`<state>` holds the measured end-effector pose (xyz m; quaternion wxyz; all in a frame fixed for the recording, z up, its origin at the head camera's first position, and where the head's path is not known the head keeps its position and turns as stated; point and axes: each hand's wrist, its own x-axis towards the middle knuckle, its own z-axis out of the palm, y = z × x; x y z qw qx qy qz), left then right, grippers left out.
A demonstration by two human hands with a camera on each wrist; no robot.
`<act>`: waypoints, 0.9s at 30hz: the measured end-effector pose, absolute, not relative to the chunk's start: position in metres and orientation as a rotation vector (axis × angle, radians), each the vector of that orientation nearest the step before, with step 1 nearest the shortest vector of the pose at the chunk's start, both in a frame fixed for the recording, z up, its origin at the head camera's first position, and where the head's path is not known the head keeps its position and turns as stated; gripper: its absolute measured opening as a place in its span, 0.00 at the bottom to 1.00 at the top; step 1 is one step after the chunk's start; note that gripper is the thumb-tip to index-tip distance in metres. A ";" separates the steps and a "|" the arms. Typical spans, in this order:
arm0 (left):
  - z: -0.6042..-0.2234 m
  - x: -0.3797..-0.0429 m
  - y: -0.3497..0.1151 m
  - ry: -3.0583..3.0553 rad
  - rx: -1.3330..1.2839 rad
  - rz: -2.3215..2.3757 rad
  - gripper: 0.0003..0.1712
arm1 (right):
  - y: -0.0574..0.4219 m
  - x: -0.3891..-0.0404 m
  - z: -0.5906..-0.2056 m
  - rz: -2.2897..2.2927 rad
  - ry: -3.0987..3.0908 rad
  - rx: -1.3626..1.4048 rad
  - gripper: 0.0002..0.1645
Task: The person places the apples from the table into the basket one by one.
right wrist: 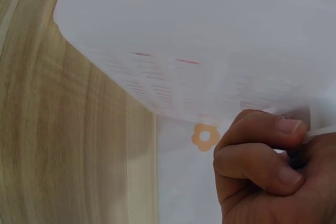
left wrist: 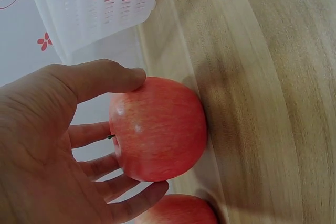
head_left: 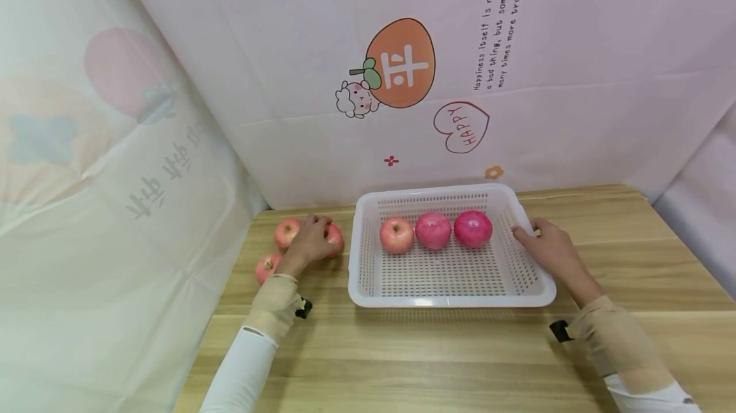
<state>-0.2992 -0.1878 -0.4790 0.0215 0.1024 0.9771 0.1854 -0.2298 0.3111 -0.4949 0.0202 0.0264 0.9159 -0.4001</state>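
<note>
At the left of the table, my left hand point(head_left: 310, 240) grips a red apple point(left wrist: 160, 129), thumb on one side and fingers around the other. That apple rests on the wood, its stem facing the palm. Two more apples, one behind point(head_left: 285, 232) and one nearer point(head_left: 267, 267), lie just left of this hand. My right hand point(head_left: 549, 250) holds the right rim of a white perforated plastic basket point(head_left: 454, 302), thumb over the edge and fingers curled beneath it. Inside the basket, a light red apple point(head_left: 397, 235), a pink round fruit point(head_left: 433, 231) and a deep magenta one point(head_left: 473, 229) form a row.
The basket stands on a wood-grain table point(head_left: 414, 362), near its back edge. A white printed cloth point(head_left: 276, 80) hangs behind, and another pale cloth point(head_left: 115, 272) runs down the left side. Each wrist carries a small black device.
</note>
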 end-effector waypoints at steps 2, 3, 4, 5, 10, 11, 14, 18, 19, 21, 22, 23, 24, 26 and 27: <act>-0.480 -0.299 -0.188 3.030 0.319 0.567 0.44 | 0.311 -0.230 -0.495 -1.246 2.838 0.081 0.42; -0.480 -0.299 -0.188 3.030 0.318 0.563 0.44 | 0.311 -0.230 -0.495 -1.249 2.836 0.080 0.42; -0.481 -0.299 -0.188 3.032 0.319 0.560 0.45 | 0.312 -0.230 -0.495 -1.252 2.836 0.080 0.42; -0.481 -0.299 -0.188 3.033 0.319 0.561 0.45 | 0.312 -0.230 -0.495 -1.251 2.838 0.079 0.42; -0.485 -0.301 -0.188 3.038 0.322 0.570 0.47 | 0.312 -0.230 -0.495 -1.247 2.844 0.079 0.42; -0.486 -0.301 -0.188 3.036 0.318 0.575 0.47 | 0.312 -0.230 -0.496 -1.249 2.840 0.079 0.42; -0.487 -0.301 -0.188 3.036 0.310 0.583 0.47 | 0.312 -0.231 -0.496 -1.257 2.831 0.079 0.42; -0.488 -0.301 -0.188 3.035 0.301 0.580 0.47 | 0.312 -0.231 -0.497 -1.254 2.829 0.078 0.42; -0.488 -0.301 -0.188 3.035 0.298 0.576 0.47 | 0.312 -0.231 -0.497 -1.252 2.831 0.078 0.42; -0.488 -0.301 -0.187 3.036 0.292 0.565 0.47 | 0.312 -0.231 -0.496 -1.251 2.832 0.079 0.41; -0.488 -0.301 -0.187 3.036 0.287 0.556 0.47 | 0.312 -0.230 -0.496 -1.248 2.834 0.081 0.41; -0.488 -0.301 -0.186 3.035 0.280 0.551 0.47 | 0.312 -0.231 -0.496 -1.247 2.835 0.082 0.41; -0.488 -0.301 -0.186 3.035 0.276 0.546 0.47 | 0.312 -0.230 -0.496 -1.249 2.833 0.082 0.40; -0.487 -0.301 -0.185 3.034 0.269 0.542 0.47 | 0.312 -0.230 -0.496 -1.245 2.837 0.081 0.40; -0.487 -0.301 -0.185 3.034 0.268 0.541 0.47 | 0.312 -0.230 -0.496 -1.243 2.839 0.080 0.41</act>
